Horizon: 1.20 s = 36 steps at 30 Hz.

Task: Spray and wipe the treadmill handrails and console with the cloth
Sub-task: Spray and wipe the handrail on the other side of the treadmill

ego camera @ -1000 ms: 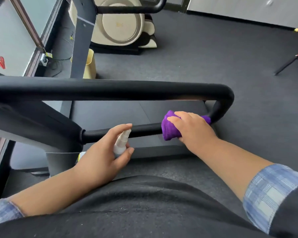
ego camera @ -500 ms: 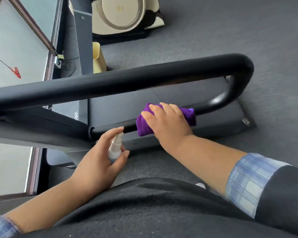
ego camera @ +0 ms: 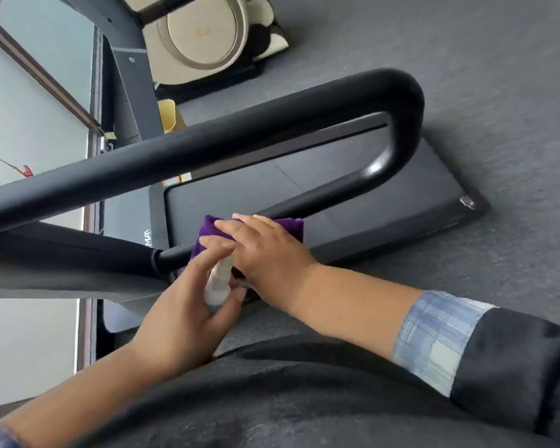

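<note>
Nearest in, dark clothing across the lap and a rolled plaid sleeve point(ego camera: 434, 337) on the right forearm. Just beyond, left hand point(ego camera: 188, 318) wrapped around a small white spray bottle point(ego camera: 219, 284), forefinger crooked over the nozzle, thumb bracing the body. Pointing up and away toward the lower rail, right beside the cloth. Right hand point(ego camera: 265, 250) next, fingers point(ego camera: 230, 226) curled over a purple cloth point(ego camera: 291, 226), clamping it around the lower handrail point(ego camera: 330, 195). Cloth sitting close to the joint where that rail meets the grey upright, so almost at the near end of the bar. Rail's long axis running from that joint up and to the right, out to the bend point(ego camera: 398, 140). Looks like wiping is mid-job on this bar, with the unwiped length probably lying right and away from the fingers, the right hand far better placed for it. Above, the thick upper handrail point(ego camera: 207, 147) crossing the view. Beyond, the treadmill deck point(ego camera: 417, 195), then grey floor point(ego camera: 466, 59) and a beige machine point(ego camera: 201, 33). Console not in sight.
</note>
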{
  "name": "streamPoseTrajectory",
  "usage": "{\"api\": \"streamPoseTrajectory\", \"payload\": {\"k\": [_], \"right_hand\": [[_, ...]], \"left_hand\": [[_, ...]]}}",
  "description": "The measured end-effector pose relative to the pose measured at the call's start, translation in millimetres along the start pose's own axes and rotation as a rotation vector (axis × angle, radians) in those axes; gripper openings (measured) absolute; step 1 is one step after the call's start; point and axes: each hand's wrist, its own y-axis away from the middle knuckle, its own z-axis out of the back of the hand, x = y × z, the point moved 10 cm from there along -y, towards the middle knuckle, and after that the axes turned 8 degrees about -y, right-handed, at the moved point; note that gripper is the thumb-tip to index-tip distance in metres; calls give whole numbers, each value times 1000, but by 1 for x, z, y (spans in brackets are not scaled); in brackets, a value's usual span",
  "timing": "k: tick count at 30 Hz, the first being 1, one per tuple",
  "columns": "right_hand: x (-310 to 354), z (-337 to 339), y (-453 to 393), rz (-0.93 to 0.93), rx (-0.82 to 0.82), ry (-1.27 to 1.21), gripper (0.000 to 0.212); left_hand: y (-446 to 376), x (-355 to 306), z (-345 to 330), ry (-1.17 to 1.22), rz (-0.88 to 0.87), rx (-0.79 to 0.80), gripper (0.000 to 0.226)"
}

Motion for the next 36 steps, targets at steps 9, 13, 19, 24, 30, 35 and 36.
{"api": "streamPoseTrajectory", "payload": {"k": [9, 13, 19, 24, 30, 35, 36], "right_hand": [[-111, 133, 84, -402, -544, 168, 78], [-137, 98, 92, -577, -426, 240, 79], [-111, 36, 68, -615, -404, 65, 82], [-59, -10, 24, -526, -211, 48, 81], [20, -85, -49, -255, 153, 76, 84], [39, -107, -74, -194, 241, 48, 84], [39, -107, -75, -165, 245, 68, 82]], "left_hand": [[-10, -38, -5, 205, -194, -51, 63], [-5, -34, -9, 220, -183, -18, 62], [13, -19, -6, 164, -135, 1, 58], [32, -2, 9, 136, -43, -41, 56], [56, 13, 33, 152, 28, -79, 56], [71, 19, 46, 101, 68, -147, 56], [73, 21, 49, 105, 82, -158, 56]]}}
